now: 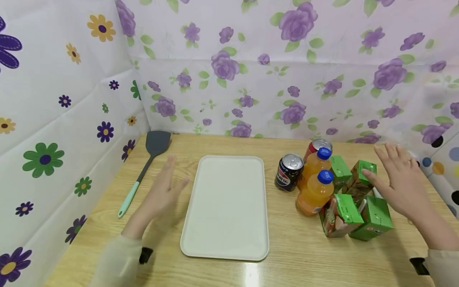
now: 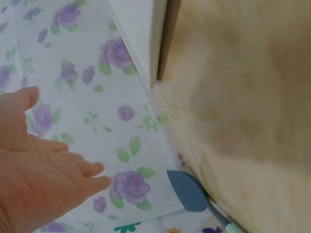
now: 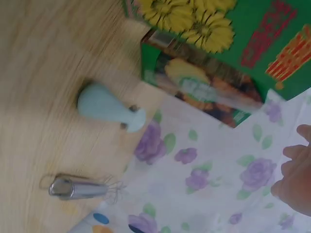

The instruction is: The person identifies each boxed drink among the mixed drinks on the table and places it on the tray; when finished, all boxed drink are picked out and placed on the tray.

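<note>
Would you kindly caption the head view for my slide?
Left hand and right hand flank a white tray, cans, bottles and cartons.

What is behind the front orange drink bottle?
Behind the front bottle is another orange bottle, then a red can showing its silver top and some red side. The can's lower part is covered, and anything small hidden there cannot be seen.

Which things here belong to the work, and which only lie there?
Probably for the work:
- white tray, beside the left hand
- green cartons, beside the right hand

Perhaps only lying there:
- spatula
- black can
- red can
- orange bottles
- whisk
- pale bottle-shaped object
</note>
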`<move>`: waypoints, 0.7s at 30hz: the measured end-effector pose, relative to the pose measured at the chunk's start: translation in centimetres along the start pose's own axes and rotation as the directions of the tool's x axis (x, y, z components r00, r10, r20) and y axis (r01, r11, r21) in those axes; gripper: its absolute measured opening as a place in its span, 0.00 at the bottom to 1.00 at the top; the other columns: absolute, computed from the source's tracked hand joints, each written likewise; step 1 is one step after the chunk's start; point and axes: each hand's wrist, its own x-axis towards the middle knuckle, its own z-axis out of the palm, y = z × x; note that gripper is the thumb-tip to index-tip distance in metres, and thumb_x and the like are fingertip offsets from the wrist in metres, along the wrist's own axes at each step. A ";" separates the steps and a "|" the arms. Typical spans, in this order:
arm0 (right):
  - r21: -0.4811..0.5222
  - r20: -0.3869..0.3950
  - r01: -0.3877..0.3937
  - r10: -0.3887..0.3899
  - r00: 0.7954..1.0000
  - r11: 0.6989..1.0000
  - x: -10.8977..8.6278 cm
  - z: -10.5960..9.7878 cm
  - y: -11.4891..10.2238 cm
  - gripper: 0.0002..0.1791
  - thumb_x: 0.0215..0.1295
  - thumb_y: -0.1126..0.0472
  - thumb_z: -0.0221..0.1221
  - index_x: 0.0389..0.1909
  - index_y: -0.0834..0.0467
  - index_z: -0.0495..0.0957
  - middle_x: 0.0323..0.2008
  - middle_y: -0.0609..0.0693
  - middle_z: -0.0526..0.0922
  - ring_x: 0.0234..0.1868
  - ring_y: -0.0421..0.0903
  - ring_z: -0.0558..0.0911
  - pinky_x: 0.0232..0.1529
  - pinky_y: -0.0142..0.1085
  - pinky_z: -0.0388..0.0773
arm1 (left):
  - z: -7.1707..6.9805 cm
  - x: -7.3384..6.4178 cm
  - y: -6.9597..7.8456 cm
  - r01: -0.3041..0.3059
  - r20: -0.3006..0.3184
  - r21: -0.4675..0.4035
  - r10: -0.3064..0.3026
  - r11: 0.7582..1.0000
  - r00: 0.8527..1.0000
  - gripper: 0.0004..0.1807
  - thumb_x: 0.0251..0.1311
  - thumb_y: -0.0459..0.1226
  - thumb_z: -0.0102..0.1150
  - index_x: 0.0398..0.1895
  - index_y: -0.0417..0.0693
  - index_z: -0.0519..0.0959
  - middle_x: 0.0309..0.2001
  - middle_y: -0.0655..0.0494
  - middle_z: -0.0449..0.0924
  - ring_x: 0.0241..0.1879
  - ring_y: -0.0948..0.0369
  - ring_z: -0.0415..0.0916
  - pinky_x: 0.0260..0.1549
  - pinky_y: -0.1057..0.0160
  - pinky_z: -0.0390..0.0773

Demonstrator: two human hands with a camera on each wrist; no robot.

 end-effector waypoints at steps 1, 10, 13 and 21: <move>0.041 -0.007 0.022 -0.022 1.000 0.999 -0.2 0.1 -0.2 0.40 0.69 0.49 0.51 0.73 0.56 0.42 0.73 0.61 0.35 0.72 0.57 0.29 0.62 0.59 0.18 | 0.3 -0.9 0.1 0.008 0.024 -0.043 -0.007 0.999 1.000 0.43 0.68 0.54 0.42 0.73 0.47 0.32 0.73 0.46 0.27 0.72 0.45 0.29 0.64 0.39 0.37; 0.338 0.119 -0.077 0.038 0.992 0.938 -4.1 0.7 -2.6 0.41 0.65 0.57 0.58 0.73 0.42 0.46 0.72 0.59 0.48 0.70 0.64 0.46 0.50 0.73 0.46 | 2.5 -5.9 0.0 0.163 0.211 -0.200 -0.120 0.966 0.970 0.40 0.68 0.52 0.44 0.73 0.44 0.42 0.71 0.37 0.46 0.67 0.37 0.49 0.57 0.34 0.55; 0.332 0.137 -0.052 0.007 0.991 0.942 -5.0 0.7 -3.4 0.45 0.58 0.58 0.64 0.72 0.43 0.49 0.70 0.60 0.54 0.71 0.46 0.49 0.46 0.72 0.53 | 2.6 -5.8 -0.4 0.187 0.219 -0.215 -0.139 0.959 0.966 0.38 0.68 0.50 0.44 0.73 0.44 0.43 0.69 0.35 0.52 0.64 0.37 0.56 0.56 0.37 0.61; 0.185 0.206 0.148 -0.186 0.961 0.971 -5.1 0.7 -4.7 0.53 0.40 0.45 0.72 0.70 0.47 0.57 0.62 0.59 0.67 0.53 0.65 0.72 0.39 0.60 0.71 | 1.9 -2.0 -1.2 0.266 0.247 -0.116 -0.232 0.957 0.941 0.36 0.69 0.50 0.42 0.70 0.37 0.50 0.59 0.34 0.67 0.53 0.43 0.72 0.47 0.48 0.74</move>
